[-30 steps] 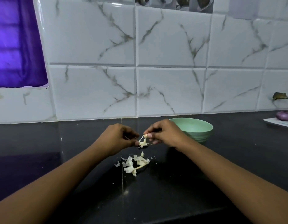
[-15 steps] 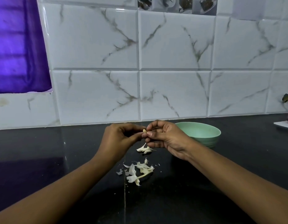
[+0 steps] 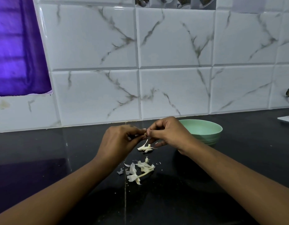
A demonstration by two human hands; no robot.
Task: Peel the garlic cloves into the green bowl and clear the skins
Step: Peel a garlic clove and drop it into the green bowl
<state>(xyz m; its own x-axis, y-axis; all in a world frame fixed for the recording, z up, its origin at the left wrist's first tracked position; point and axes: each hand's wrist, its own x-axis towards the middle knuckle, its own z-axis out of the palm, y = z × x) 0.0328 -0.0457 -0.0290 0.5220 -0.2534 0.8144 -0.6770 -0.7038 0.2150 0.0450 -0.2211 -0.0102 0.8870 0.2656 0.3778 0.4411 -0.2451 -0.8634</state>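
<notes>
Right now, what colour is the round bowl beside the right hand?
The round bowl is plain pale mint green, without pattern; the head view shows it.

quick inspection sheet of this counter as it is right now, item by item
surface: black countertop, glossy, with a seam down the middle.
job's things: green bowl upright beyond the right hand; garlic clove mostly hidden in the fingers, a strip of skin hanging from it.
clutter: peeled skins heaped on the counter; smaller clump beneath the hands.
grippers: left hand and right hand both pinch the clove.
cables: nothing seen.
surroundings: marbled white tiles; purple curtain at left; white plate at far right edge.
</notes>
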